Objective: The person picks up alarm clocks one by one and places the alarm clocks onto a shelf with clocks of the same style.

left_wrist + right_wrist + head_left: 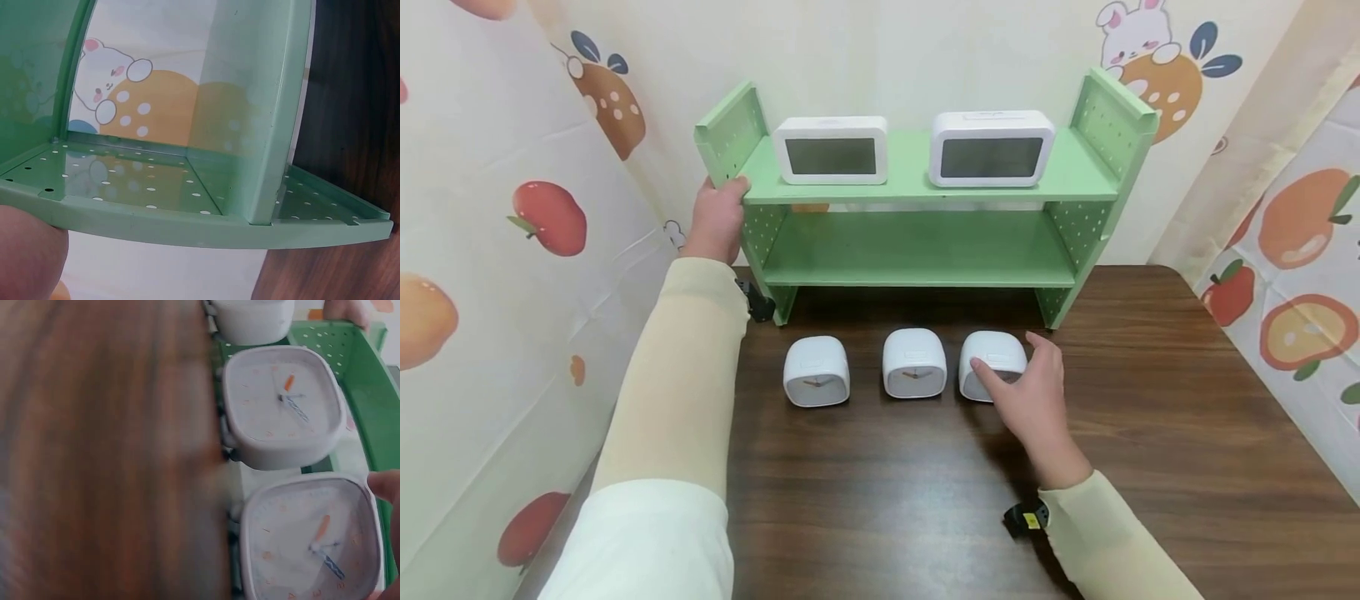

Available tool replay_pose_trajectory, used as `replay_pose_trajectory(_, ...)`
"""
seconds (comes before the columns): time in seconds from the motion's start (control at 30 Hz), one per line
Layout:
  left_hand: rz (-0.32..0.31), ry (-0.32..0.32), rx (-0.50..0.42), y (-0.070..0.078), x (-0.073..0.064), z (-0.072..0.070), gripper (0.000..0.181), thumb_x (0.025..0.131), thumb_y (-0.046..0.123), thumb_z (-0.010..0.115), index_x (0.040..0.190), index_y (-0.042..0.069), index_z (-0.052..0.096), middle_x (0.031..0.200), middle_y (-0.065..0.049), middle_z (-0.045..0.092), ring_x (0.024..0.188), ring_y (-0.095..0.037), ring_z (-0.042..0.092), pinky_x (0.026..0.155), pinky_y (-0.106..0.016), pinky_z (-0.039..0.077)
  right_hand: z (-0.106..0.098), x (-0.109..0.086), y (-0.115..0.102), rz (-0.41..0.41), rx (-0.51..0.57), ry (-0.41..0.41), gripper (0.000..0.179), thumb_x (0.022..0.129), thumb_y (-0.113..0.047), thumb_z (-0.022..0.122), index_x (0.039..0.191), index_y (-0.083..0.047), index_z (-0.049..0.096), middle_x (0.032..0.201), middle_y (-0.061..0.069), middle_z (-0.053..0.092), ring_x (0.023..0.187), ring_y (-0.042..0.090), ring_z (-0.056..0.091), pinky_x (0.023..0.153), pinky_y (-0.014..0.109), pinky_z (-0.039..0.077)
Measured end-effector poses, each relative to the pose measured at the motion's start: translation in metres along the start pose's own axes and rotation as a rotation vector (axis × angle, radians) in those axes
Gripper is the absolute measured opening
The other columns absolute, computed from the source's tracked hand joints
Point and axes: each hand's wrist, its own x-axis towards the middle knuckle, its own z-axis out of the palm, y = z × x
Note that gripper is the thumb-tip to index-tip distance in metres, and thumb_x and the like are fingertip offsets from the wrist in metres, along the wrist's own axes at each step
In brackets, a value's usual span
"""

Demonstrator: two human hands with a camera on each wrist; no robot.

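Note:
My left hand [718, 221] grips the left side panel of a green two-tier shelf [917, 246] beside its upper board; in the left wrist view a finger [31, 250] lies at the panel's edge. Three white rounded analog clocks stand in a row on the table before the shelf: a left one [816, 372], a middle one [914, 363] and a right one [981, 346]. Over the right clock my right hand [1033, 400] spreads thumb and fingers, the thumb overlapping its face. In the right wrist view a fingertip [382, 484] is right at that clock's [281, 550] upper corner.
Two white digital clocks, a left [831, 150] and a larger right one [992, 150], stand on the upper board. The dark wooden table [880, 500] runs back beneath the shelf. Fruit-patterned curtains [490, 275] hang at the back and both sides.

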Motion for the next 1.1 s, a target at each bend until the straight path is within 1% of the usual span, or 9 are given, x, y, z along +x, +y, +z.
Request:
replay_pose_trajectory(0.1, -0.001, 0.003, 0.001, 0.0, 0.0, 0.0, 0.055, 0.11, 0.032, 0.044, 0.162, 0.028, 0.028, 0.158, 0.0, 0.039, 0.141, -0.021, 0.043, 0.12, -0.043, 0.032, 0.01, -0.004, -0.001, 0.038, 0.025, 0.054, 0.105, 0.084, -0.051, 0.083, 0.154, 0.003, 0.027, 0.154, 0.025, 0.029, 0.14, 0.042, 0.032, 0.113, 0.059, 0.033)
replay_pose_trajectory(0.27, -0.016, 0.016, -0.001, 0.002, -0.001, -0.002, 0.054, 0.11, 0.032, 0.045, 0.161, 0.028, 0.03, 0.156, 0.001, 0.041, 0.14, -0.02, 0.043, 0.12, -0.042, 0.032, 0.032, -0.011, -0.005, 0.112, 0.166, 0.115, 0.115, 0.075, -0.05, 0.09, 0.155, -0.002, 0.024, 0.154, 0.021, 0.028, 0.136, 0.041, 0.034, 0.111, 0.058, 0.033)
replay_pose_trajectory(0.37, -0.012, 0.005, -0.011, 0.002, -0.002, -0.001, 0.053, 0.11, 0.032, 0.045, 0.161, 0.028, 0.031, 0.156, 0.001, 0.042, 0.14, -0.019, 0.044, 0.119, -0.042, 0.033, 0.042, -0.013, -0.007, 0.123, 0.223, 0.177, 0.118, 0.071, -0.046, 0.095, 0.155, -0.003, 0.023, 0.152, 0.021, 0.028, 0.135, 0.041, 0.034, 0.11, 0.059, 0.032)
replay_pose_trajectory(0.43, -0.006, -0.006, -0.017, 0.003, -0.002, 0.0, 0.053, 0.11, 0.031, 0.046, 0.161, 0.028, 0.031, 0.156, 0.002, 0.042, 0.14, -0.019, 0.044, 0.119, -0.043, 0.033, 0.047, -0.013, -0.006, 0.127, 0.254, 0.22, 0.118, 0.07, -0.041, 0.096, 0.155, -0.004, 0.024, 0.152, 0.021, 0.028, 0.135, 0.04, 0.034, 0.111, 0.058, 0.032)
replay_pose_trajectory(0.5, -0.004, -0.009, -0.017, 0.003, -0.003, 0.0, 0.053, 0.11, 0.031, 0.045, 0.161, 0.029, 0.031, 0.156, 0.002, 0.041, 0.14, -0.019, 0.044, 0.12, -0.043, 0.033, 0.051, -0.014, -0.005, 0.133, 0.29, 0.245, 0.117, 0.069, -0.036, 0.098, 0.155, -0.005, 0.024, 0.151, 0.02, 0.027, 0.136, 0.038, 0.034, 0.112, 0.055, 0.032)
replay_pose_trajectory(0.6, -0.002, -0.003, -0.015, 0.003, -0.002, 0.0, 0.053, 0.11, 0.032, 0.045, 0.161, 0.029, 0.03, 0.157, 0.002, 0.04, 0.14, -0.02, 0.043, 0.12, -0.043, 0.032, 0.055, -0.014, -0.001, 0.144, 0.343, 0.25, 0.117, 0.069, -0.031, 0.098, 0.155, -0.006, 0.023, 0.153, 0.019, 0.026, 0.137, 0.034, 0.033, 0.114, 0.051, 0.032)
replay_pose_trajectory(0.73, 0.003, 0.001, -0.026, 0.003, -0.001, -0.001, 0.054, 0.109, 0.033, 0.046, 0.161, 0.029, 0.03, 0.157, 0.001, 0.039, 0.141, -0.02, 0.042, 0.121, -0.043, 0.03, 0.057, -0.013, 0.002, 0.155, 0.398, 0.239, 0.118, 0.071, -0.031, 0.097, 0.157, -0.006, 0.021, 0.154, 0.018, 0.027, 0.138, 0.032, 0.034, 0.113, 0.05, 0.032)
replay_pose_trajectory(0.97, 0.0, -0.002, -0.018, 0.002, -0.001, -0.001, 0.055, 0.109, 0.034, 0.045, 0.162, 0.028, 0.03, 0.158, 0.001, 0.039, 0.141, -0.02, 0.041, 0.121, -0.043, 0.029, 0.058, -0.014, 0.003, 0.176, 0.412, 0.234, 0.117, 0.07, -0.034, 0.097, 0.156, -0.006, 0.023, 0.153, 0.017, 0.031, 0.135, 0.031, 0.037, 0.111, 0.051, 0.034)
replay_pose_trajectory(1.1, -0.009, -0.007, -0.025, 0.003, -0.005, 0.001, 0.054, 0.109, 0.033, 0.045, 0.161, 0.028, 0.03, 0.157, 0.001, 0.04, 0.141, -0.021, 0.042, 0.121, -0.043, 0.03, 0.057, -0.013, 0.004, 0.162, 0.421, 0.238, 0.114, 0.071, -0.032, 0.097, 0.155, -0.005, 0.025, 0.151, 0.016, 0.032, 0.135, 0.031, 0.037, 0.111, 0.051, 0.034)
